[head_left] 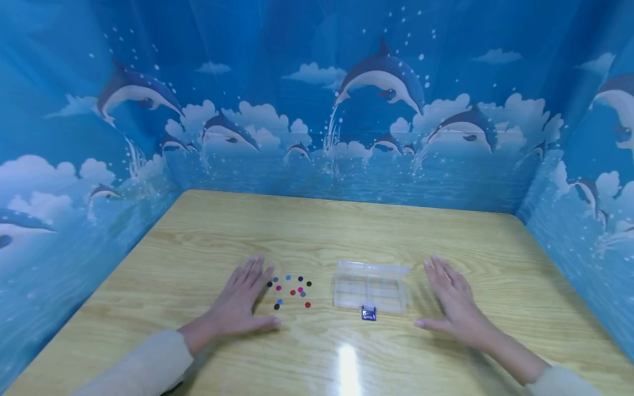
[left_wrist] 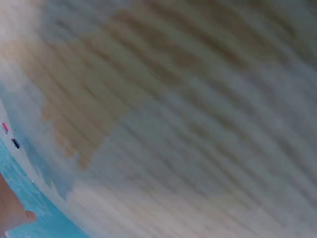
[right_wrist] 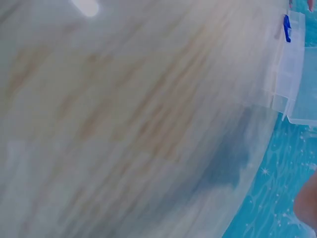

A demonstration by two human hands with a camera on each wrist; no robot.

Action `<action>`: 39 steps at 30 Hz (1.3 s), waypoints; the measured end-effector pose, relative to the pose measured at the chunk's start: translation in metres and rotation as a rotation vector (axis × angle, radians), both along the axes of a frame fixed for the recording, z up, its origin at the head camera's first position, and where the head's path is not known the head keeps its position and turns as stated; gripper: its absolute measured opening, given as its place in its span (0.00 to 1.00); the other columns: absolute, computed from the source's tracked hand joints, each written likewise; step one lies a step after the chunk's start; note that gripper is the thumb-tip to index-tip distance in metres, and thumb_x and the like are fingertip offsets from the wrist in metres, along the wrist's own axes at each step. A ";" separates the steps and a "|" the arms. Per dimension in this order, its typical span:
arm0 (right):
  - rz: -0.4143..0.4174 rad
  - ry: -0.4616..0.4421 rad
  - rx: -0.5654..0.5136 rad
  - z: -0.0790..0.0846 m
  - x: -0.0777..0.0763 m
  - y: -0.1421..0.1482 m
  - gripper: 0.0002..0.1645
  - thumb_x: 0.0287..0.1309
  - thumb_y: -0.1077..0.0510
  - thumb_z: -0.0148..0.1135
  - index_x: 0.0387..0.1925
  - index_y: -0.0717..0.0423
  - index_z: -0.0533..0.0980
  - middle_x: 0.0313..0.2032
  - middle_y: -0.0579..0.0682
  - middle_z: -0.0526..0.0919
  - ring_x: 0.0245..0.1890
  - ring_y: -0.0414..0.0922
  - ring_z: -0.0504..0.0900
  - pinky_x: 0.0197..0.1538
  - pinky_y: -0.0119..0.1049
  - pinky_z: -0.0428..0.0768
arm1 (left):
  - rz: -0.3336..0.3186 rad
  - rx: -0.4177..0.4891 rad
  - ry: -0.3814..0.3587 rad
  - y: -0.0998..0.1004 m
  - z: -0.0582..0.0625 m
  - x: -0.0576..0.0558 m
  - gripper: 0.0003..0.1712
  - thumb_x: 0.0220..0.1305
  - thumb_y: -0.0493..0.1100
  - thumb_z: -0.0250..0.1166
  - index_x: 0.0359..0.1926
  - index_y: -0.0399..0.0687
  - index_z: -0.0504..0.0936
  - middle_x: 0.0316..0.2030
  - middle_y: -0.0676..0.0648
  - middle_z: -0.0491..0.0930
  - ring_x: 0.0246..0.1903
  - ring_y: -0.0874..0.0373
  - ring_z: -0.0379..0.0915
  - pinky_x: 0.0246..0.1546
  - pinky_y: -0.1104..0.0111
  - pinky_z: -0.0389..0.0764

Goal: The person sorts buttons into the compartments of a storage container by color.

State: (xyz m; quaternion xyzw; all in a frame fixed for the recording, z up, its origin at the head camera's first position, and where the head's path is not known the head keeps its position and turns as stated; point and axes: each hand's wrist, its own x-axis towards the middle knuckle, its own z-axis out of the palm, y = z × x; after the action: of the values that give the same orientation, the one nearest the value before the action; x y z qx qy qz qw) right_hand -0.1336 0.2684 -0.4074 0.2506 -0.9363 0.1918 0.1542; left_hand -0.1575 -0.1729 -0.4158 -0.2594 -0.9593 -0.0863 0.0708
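Small round discs (head_left: 293, 292) in red, pink, blue and black lie scattered on the wooden table. To their left is my left hand (head_left: 239, 305), fingers spread and straight, with nothing in its grasp. A clear plastic compartment box (head_left: 346, 301) sits right of the discs, its lid raised at the back and a blue latch (head_left: 369, 313) on its front. My right hand (head_left: 454, 305) hovers to the right of the box, fingers extended and thumb pointing toward it. In the right wrist view the box (right_wrist: 291, 64) shows at the upper right edge.
The wood-grain table (head_left: 238, 220) carries the discs and the box. Behind it and at both sides hangs a blue curtain (head_left: 277, 66) printed with dolphins and clouds. A bright light reflection shows on the tabletop near the front.
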 end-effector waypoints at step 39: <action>0.071 0.163 0.082 -0.011 -0.008 -0.033 0.60 0.55 0.26 0.40 0.69 0.67 0.37 0.71 0.63 0.30 0.71 0.42 0.24 0.68 0.29 0.23 | 0.072 0.330 -0.158 -0.007 -0.006 -0.017 0.39 0.50 0.58 0.68 0.59 0.42 0.72 0.54 0.40 0.74 0.54 0.43 0.69 0.56 0.48 0.70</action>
State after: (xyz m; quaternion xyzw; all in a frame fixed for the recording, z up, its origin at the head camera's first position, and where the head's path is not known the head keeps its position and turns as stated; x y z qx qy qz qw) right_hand -0.1415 0.2353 -0.4181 0.3047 -0.9182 0.1376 0.2123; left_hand -0.1746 -0.1800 -0.4215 -0.2023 -0.9433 -0.2602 0.0400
